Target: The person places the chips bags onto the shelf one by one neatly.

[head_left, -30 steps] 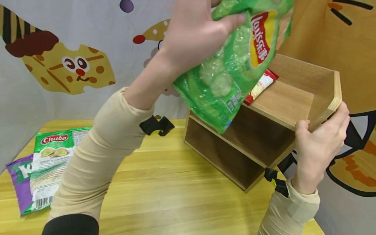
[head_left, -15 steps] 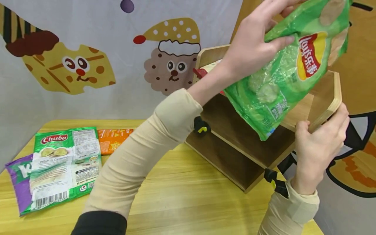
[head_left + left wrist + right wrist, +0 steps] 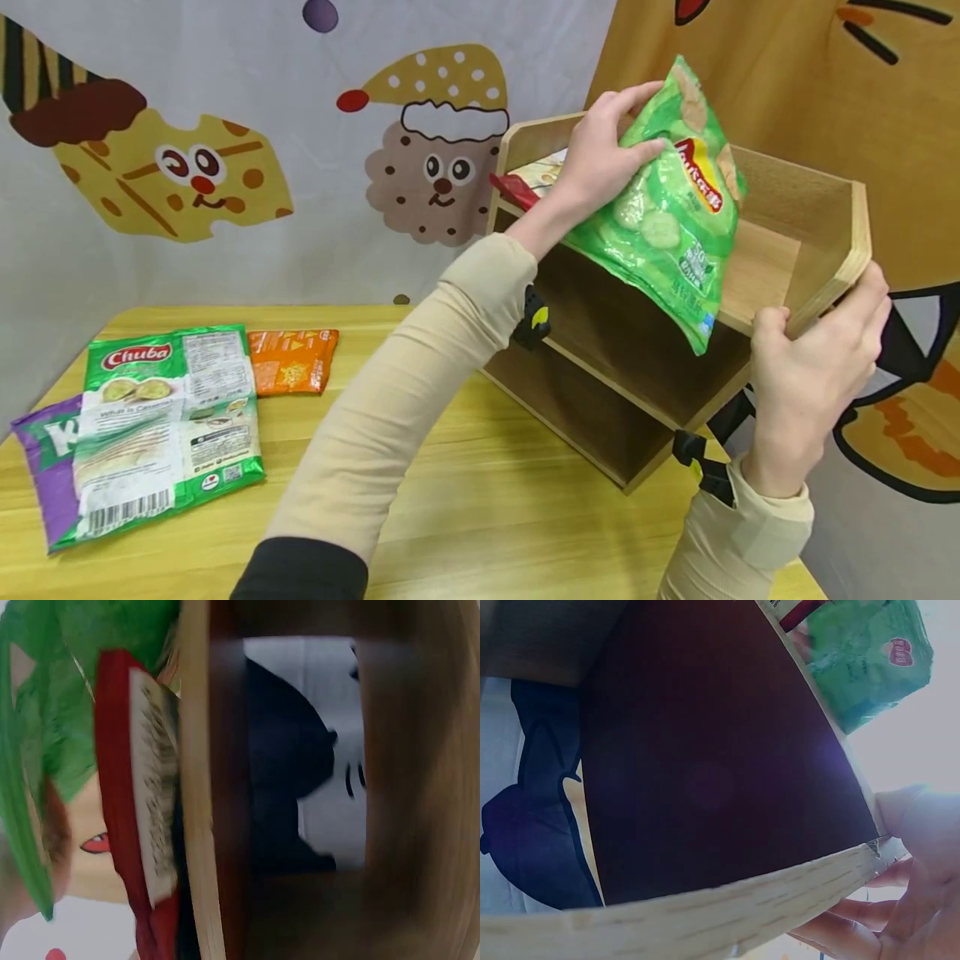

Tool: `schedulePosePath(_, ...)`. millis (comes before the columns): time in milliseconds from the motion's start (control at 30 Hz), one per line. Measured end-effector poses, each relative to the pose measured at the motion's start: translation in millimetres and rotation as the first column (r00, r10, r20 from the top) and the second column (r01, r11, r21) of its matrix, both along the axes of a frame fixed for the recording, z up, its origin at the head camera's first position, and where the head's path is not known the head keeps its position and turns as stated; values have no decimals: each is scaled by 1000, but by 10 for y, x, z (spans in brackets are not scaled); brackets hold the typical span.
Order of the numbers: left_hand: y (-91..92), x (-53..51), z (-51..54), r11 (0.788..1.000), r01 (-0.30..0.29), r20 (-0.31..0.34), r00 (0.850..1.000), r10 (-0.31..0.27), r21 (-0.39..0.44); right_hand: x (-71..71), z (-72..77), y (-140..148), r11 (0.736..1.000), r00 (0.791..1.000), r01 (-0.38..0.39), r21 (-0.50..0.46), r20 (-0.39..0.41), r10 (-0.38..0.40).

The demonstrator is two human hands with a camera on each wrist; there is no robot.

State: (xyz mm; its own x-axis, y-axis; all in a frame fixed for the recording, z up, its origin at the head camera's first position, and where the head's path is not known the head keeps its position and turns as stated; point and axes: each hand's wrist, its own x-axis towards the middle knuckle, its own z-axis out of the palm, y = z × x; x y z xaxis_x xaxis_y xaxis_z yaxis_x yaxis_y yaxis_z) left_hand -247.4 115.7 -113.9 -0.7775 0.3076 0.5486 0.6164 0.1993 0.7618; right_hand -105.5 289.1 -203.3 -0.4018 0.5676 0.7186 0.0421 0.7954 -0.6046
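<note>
My left hand [image 3: 603, 158] grips a green Lay's chip bag [image 3: 667, 225] by its upper left edge, thumb across the front. The bag hangs tilted over the top tier of a wooden shelf [image 3: 795, 187]. My right hand [image 3: 817, 367] holds the shelf's front right corner, thumb at the front edge and fingers round the side panel. A red and cream snack packet [image 3: 536, 179] lies on the top tier, partly hidden behind my left hand and the bag. The left wrist view has that red packet [image 3: 120, 787] beside the green bag [image 3: 67, 697].
On the wooden table [image 3: 465, 500], a green and white Chuba bag [image 3: 165, 425] overlaps a purple bag [image 3: 48, 467] at the left. An orange packet [image 3: 296, 362] lies beside them. A cartoon-printed cloth [image 3: 315, 250] hangs behind.
My left hand has carried the green chip bag rightward to the shelf, then lowered it above the top tier. The orange packet has come into full view. My right hand stays at the corner.
</note>
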Motion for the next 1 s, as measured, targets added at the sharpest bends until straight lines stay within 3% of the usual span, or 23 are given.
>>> schedulePosePath(67,-9,-59,-19,986,-66,18,997,70,-154,-2,5,-8,1000,1000,-3,-3,2,3)
schedulePosePath(100,-12,-81,-24,969,-89,21,995,97,-232,-2,7,-12,1000,1000,-4,-6,4,4)
schedulePosePath(167,-15,-98,-33,915,-122,10,991,136,-385,-4,12,-16,1000,1000,-6,-7,5,6)
schedulePosePath(233,-17,-86,-35,838,-152,-35,987,158,-523,-4,13,-18,1000,1000,-6,-6,6,6)
schedulePosePath(300,-20,-41,-35,762,-178,-96,984,152,-622,-3,11,-18,1000,1000,-4,-8,7,4)
schedulePosePath(400,-34,82,-37,655,-218,-210,973,91,-723,-1,5,-14,1000,1000,-2,-10,9,2)
schedulePosePath(500,-60,231,-61,598,-259,-326,945,-4,-758,-1,1,-5,1000,1000,-2,-5,4,2)
schedulePosePath(567,-86,330,-85,577,-277,-390,918,-79,-769,0,1,-2,1000,1000,-4,0,-2,4)
schedulePosePath(733,-175,524,-184,563,-268,-467,851,-242,-781,5,2,-4,1000,1000,-6,0,-4,6)
schedulePosePath(867,-265,665,-299,553,-279,-492,823,-283,-785,10,7,-18,1000,1000,-11,-27,-2,11)
schedulePosePath(1000,-347,761,-420,550,-334,-556,773,-305,-765,16,9,-27,999,1000,-12,-38,-2,12)
